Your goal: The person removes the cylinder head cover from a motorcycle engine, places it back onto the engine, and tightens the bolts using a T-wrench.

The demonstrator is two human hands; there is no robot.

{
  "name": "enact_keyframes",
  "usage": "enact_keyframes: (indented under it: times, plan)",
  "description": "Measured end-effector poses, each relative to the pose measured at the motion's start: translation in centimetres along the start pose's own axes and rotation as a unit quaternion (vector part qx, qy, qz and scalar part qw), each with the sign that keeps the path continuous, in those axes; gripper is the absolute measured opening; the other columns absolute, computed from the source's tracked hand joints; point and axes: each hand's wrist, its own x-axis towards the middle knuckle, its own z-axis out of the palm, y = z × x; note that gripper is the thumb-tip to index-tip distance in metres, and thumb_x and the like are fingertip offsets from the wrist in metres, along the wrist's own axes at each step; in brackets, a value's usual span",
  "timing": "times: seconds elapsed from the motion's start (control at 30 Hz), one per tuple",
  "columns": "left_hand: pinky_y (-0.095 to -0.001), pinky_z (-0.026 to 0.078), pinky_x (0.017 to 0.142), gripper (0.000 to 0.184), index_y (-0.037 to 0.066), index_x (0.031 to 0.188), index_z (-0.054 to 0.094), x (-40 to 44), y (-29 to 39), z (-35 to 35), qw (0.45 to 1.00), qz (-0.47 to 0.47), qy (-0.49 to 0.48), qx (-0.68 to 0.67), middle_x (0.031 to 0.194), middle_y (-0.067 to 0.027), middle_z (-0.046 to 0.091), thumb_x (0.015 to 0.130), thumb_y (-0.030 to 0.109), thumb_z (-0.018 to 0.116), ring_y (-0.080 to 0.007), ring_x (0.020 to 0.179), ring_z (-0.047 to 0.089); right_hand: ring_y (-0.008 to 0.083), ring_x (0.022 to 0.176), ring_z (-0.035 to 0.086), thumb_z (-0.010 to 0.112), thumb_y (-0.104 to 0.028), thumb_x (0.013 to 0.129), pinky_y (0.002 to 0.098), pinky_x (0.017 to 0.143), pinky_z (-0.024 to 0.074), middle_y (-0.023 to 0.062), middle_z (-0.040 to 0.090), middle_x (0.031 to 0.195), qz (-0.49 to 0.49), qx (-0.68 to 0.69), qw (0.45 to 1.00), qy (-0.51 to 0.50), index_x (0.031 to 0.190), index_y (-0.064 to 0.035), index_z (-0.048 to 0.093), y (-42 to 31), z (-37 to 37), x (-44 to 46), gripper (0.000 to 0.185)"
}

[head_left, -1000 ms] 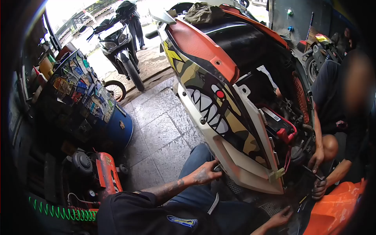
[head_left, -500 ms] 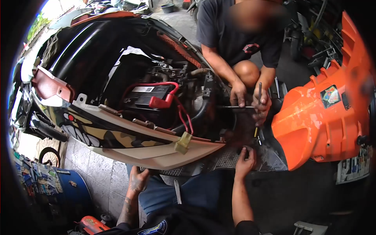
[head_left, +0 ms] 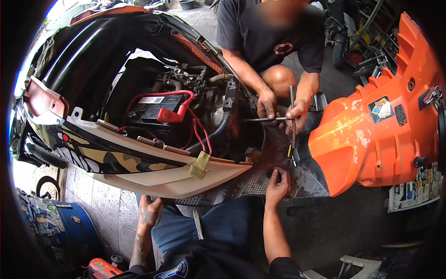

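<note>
My left hand [head_left: 149,208] is just beneath the lower edge of the scooter's camouflage side panel [head_left: 125,160], its fingers curled and partly hidden there. My right hand [head_left: 278,187] rests at the near edge of the scooter's dark footboard [head_left: 255,182], thumb and fingers drawn together; anything between them is too small to make out. Across from me, a co-worker's hands [head_left: 284,112] hold a metal T-handle wrench [head_left: 292,130], its shaft pointing toward the open scooter body. A yellow connector [head_left: 200,166] hangs on red wires over the panel.
Inside the open body sits a battery [head_left: 155,109] with a red terminal cover [head_left: 172,114]. The orange front fairing [head_left: 362,135] rises at the right. A blue drum [head_left: 83,223] stands at the lower left. Another motorcycle [head_left: 341,37] is behind the co-worker.
The whole view has shifted, so the scene sits further left and slightly higher. The co-worker's hand has changed its hold on the T-handle wrench. My hands stay in about the same places on the scooter.
</note>
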Motion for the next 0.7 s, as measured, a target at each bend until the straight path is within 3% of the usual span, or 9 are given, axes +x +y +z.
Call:
enact_keyframes:
  times: [0.7]
  plan:
    - [-0.032,0.046,0.084,0.038,-0.007,0.111,0.052,0.2,-0.3,-0.1,1.0,0.001,-0.001,0.009,0.104,-0.0146,0.06,0.079,0.012,0.06,-0.0223,0.095,0.058,0.028,0.08,0.061,0.058,-0.007,0.086,0.0361,0.073,0.0466,0.012,0.063,0.084,-0.011,-0.002,1.0,0.005,0.089,0.0014,0.063,-0.3,0.0,0.1,0.01]
